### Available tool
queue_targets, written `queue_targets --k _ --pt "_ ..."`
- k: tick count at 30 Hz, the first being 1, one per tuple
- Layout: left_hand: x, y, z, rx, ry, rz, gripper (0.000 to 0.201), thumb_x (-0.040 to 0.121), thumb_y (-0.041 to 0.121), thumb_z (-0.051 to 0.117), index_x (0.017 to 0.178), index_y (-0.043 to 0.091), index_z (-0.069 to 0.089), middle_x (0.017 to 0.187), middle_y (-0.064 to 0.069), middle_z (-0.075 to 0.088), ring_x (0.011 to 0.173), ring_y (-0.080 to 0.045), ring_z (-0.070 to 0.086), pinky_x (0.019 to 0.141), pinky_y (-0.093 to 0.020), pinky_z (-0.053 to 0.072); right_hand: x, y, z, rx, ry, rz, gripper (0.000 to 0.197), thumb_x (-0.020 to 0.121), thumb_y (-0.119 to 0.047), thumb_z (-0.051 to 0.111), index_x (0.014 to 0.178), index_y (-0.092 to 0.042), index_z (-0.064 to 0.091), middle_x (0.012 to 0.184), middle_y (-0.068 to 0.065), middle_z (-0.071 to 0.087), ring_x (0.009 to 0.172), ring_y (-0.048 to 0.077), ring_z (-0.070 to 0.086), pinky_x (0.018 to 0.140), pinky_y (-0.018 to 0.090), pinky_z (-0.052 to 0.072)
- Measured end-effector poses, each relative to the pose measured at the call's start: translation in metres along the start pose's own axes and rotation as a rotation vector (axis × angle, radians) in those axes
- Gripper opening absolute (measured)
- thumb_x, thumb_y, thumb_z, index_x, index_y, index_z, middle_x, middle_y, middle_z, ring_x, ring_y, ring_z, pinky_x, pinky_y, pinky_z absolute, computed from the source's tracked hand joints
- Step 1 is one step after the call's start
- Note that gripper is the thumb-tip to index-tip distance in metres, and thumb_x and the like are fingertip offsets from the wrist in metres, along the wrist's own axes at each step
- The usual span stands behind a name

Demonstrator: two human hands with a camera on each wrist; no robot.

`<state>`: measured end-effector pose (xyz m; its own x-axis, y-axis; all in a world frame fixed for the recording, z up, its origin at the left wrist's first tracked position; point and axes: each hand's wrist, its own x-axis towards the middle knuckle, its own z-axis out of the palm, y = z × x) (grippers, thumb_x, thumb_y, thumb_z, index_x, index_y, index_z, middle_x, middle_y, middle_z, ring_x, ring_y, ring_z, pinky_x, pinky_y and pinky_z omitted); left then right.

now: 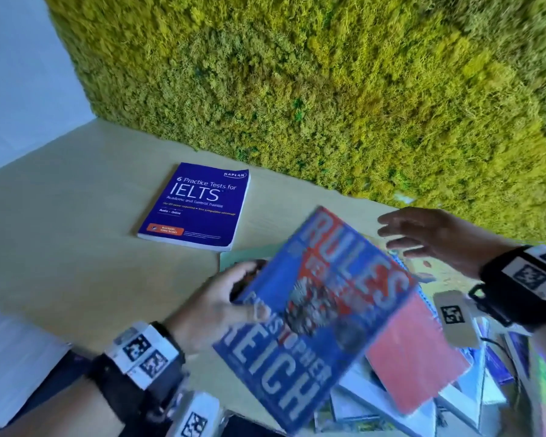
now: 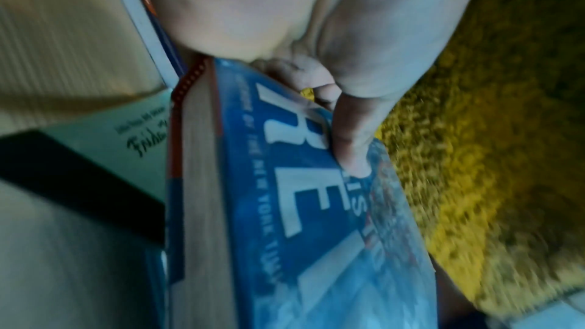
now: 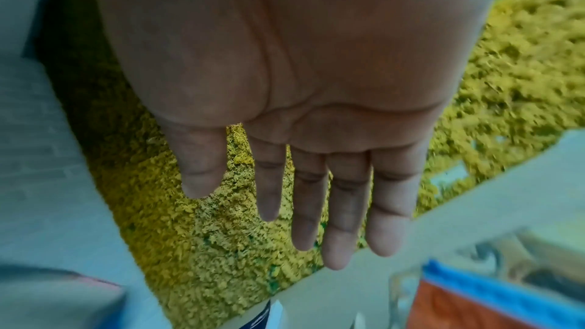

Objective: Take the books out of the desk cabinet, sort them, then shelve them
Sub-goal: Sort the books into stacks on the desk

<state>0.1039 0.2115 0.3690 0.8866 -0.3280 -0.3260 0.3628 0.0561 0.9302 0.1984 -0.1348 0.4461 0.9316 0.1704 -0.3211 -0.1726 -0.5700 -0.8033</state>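
My left hand (image 1: 234,298) grips a thick blue and red paperback (image 1: 322,313) by its left edge, thumb on the cover, and holds it tilted above a heap of books (image 1: 429,373). In the left wrist view the thumb (image 2: 351,149) presses the blue cover (image 2: 285,209) and the page block shows beside it. My right hand (image 1: 429,234) hovers to the right of the book with straight, spread fingers (image 3: 338,222) and holds nothing. A purple IELTS book (image 1: 196,206) lies flat on the desk (image 1: 76,231) further back.
A wall of yellow-green moss (image 1: 328,89) rises right behind the desk. A pale green book (image 1: 243,253) lies under the held one. A red spiral notebook (image 1: 413,351) tops the heap at the lower right. A white wall (image 1: 19,74) closes the left side.
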Motion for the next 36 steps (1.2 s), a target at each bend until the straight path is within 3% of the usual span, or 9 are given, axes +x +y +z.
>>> queue_targets --k 5,11,16,19,21,26,29,32,36 --pt "-0.001 -0.008 -0.054 -0.086 0.227 0.08 0.057 0.089 0.015 0.072 0.141 0.024 0.053 0.12 -0.007 0.075 0.112 -0.031 0.071 0.097 -0.053 0.055 -0.002 -0.004 0.073 0.393 -0.173 0.006 0.106 0.05 -0.078 0.084 0.139 -0.026 0.057 0.128 0.011 0.072 0.114 0.035 0.071 0.099 0.052 0.052" --pt "-0.026 -0.04 -0.117 -0.052 0.467 0.025 0.09 0.053 0.049 0.091 0.134 0.027 0.06 0.119 -0.011 0.075 0.111 -0.04 0.069 0.101 -0.067 0.047 0.016 -0.038 0.211 0.361 -0.308 0.018 0.039 0.093 -0.032 0.072 0.124 -0.045 0.052 0.12 0.007 0.072 0.116 0.037 0.066 0.09 0.043 0.052" --pt "-0.049 -0.075 -0.16 0.191 0.629 -0.057 0.046 0.077 0.029 0.082 0.12 0.032 0.065 0.115 0.0 0.074 0.106 -0.032 0.069 0.098 -0.054 0.052 0.036 -0.037 0.28 -0.305 -0.43 -0.174 0.056 0.094 -0.047 0.066 0.144 -0.037 0.042 0.145 0.002 0.058 0.135 0.028 0.053 0.109 0.047 0.044" --pt "-0.048 -0.093 -0.178 0.555 0.735 -0.144 0.054 0.098 0.023 0.063 0.15 0.02 0.046 0.114 -0.002 0.062 0.094 -0.03 0.064 0.079 -0.042 0.05 0.034 -0.027 0.29 -0.914 -0.452 -0.222 0.074 0.094 -0.056 0.058 0.158 -0.039 0.025 0.168 -0.005 0.023 0.156 0.023 0.017 0.123 0.066 0.009" --pt "-0.045 -0.095 -0.185 0.847 0.768 -0.209 0.058 0.098 0.029 0.056 0.154 0.024 0.041 0.123 -0.009 0.055 0.111 -0.035 0.059 0.091 -0.047 0.053 0.035 -0.019 0.287 -1.049 -0.472 -0.256 0.078 0.091 -0.058 0.06 0.157 -0.048 0.021 0.171 -0.012 0.009 0.158 0.018 0.005 0.118 0.076 -0.003" --pt "-0.036 -0.089 -0.168 1.013 0.593 -0.268 0.069 0.095 0.042 0.059 0.156 0.031 0.029 0.149 -0.008 0.029 0.142 -0.032 0.031 0.115 -0.046 0.036 0.051 -0.012 0.262 -1.183 -0.436 -0.139 0.09 0.09 -0.06 0.06 0.162 -0.039 0.011 0.172 -0.01 0.0 0.159 0.018 -0.002 0.115 0.079 -0.004" --pt "-0.034 -0.085 -0.135 1.147 0.644 -0.07 0.059 0.092 0.044 0.063 0.147 0.034 0.045 0.156 -0.001 0.026 0.146 -0.028 0.028 0.117 -0.048 0.033 0.06 -0.017 0.233 -0.957 -0.35 -0.111 0.08 0.093 -0.056 0.06 0.16 -0.034 0.024 0.171 -0.003 0.013 0.157 0.021 0.011 0.123 0.064 0.008" --pt "-0.016 -0.08 -0.083 0.991 0.476 0.218 0.039 0.092 0.04 0.065 0.129 0.03 0.063 0.128 0.009 0.053 0.117 -0.011 0.055 0.101 -0.037 0.048 0.071 -0.023 0.186 -0.784 -0.154 -0.121 0.068 0.094 -0.053 0.061 0.155 -0.033 0.037 0.167 0.001 0.026 0.153 0.024 0.026 0.121 0.047 0.026" --pt "0.017 -0.072 -0.01 0.791 0.058 0.016 0.041 0.097 0.054 0.055 0.102 0.018 0.074 0.099 0.0 0.077 0.079 -0.005 0.066 0.08 -0.026 0.053 0.062 -0.009 0.125 -1.068 -0.247 0.053 0.066 0.097 -0.062 0.049 0.157 -0.04 0.032 0.171 -0.001 0.019 0.156 0.025 0.021 0.122 0.055 0.024"
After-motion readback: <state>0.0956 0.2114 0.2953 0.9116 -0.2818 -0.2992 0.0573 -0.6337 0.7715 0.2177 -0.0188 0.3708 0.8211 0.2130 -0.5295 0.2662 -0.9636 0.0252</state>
